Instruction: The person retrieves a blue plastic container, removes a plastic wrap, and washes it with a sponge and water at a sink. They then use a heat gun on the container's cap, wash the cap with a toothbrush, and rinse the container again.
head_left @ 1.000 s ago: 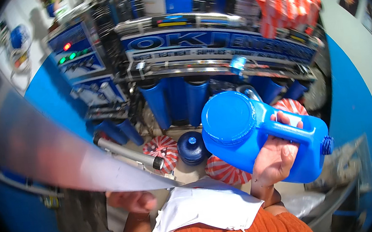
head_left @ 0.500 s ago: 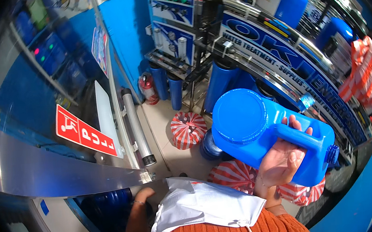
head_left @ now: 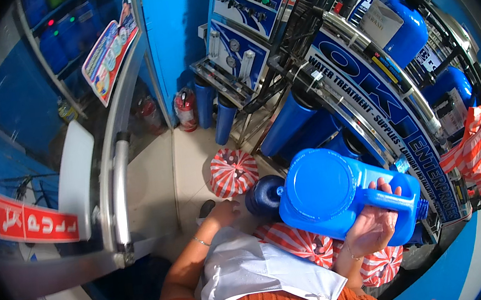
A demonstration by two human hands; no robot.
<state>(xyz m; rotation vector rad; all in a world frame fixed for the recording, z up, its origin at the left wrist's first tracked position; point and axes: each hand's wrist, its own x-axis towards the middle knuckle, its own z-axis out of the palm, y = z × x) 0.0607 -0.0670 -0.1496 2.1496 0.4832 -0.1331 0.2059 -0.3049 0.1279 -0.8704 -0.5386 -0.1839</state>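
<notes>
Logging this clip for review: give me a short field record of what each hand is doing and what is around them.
right hand: raised, gripping the handle of a big blue water jug, which lies tilted on its side
left hand: lowered, empty, close to a dark blue bottle on the floor
near the hands: red-and-white striped bags, blue filter cylinders
to the left: glass door with a metal handle

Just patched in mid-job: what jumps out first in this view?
The big blue water jug at centre right, carried on its side with the right hand gripping its handle. Behind it runs a rack of blue filter housings, and red-and-white striped bags sit on the floor below near the left hand.
</notes>
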